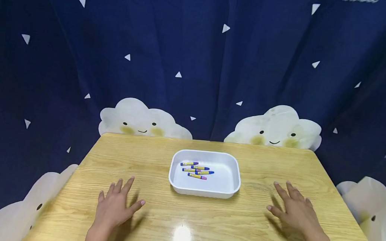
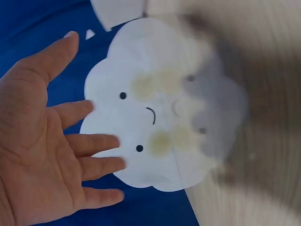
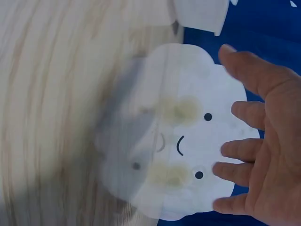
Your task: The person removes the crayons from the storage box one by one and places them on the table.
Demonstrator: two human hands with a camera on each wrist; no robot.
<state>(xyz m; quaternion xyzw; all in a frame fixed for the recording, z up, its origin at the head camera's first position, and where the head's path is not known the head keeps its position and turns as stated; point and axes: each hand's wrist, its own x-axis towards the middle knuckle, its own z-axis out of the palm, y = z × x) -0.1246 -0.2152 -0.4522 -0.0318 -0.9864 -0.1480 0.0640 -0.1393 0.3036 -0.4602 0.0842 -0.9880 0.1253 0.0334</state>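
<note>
A white tray (image 1: 229, 190) stands in the middle of the wooden table (image 1: 152, 222). Several crayons (image 1: 197, 170) with blue and yellow wrappers lie inside it, left of its centre. My left hand (image 1: 115, 204) hovers low over the table to the tray's left, fingers spread and holding nothing. My right hand (image 1: 293, 208) does the same on the tray's right side. In the left wrist view my left hand (image 2: 44, 150) shows an empty palm with straight fingers. In the right wrist view my right hand (image 3: 265, 141) is likewise spread and empty.
A dark blue curtain (image 1: 197, 61) with white triangles and smiling cloud prints (image 1: 142, 120) hangs behind and around the table. The wrist views show a cloud print (image 2: 155, 127) and blurred table edge (image 3: 61, 113). A light glare (image 1: 182, 239) lies on the near tabletop.
</note>
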